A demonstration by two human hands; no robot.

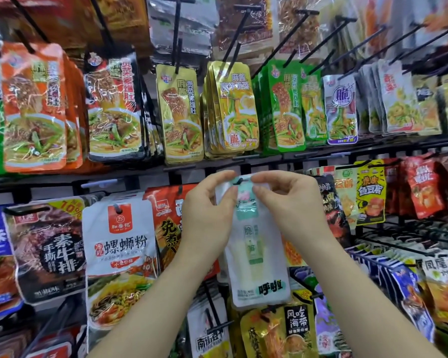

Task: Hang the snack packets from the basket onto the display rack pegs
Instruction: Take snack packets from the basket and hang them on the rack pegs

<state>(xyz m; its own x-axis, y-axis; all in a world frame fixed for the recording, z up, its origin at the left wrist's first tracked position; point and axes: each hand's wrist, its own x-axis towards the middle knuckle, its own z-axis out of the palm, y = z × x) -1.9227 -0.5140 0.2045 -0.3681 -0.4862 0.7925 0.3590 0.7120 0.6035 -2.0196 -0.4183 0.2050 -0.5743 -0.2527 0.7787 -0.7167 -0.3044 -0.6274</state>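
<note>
Your left hand (207,215) and right hand (290,205) each pinch a top corner of the white snack packet (259,267), its top edge at a black peg (238,181). Its long axis runs vertical, top up, and the print is upright: 脆笋 down the middle, 呼啦 at the bottom. To its left hangs a 螺蛳粉 packet (119,244).

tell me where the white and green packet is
The packet is centre frame in the head view, top pinched by the left hand and right hand at a peg, right of the white noodle packet.

Forearms raised, left hand (207,210), right hand (290,205) — both pinching packet (256,254) top
</note>
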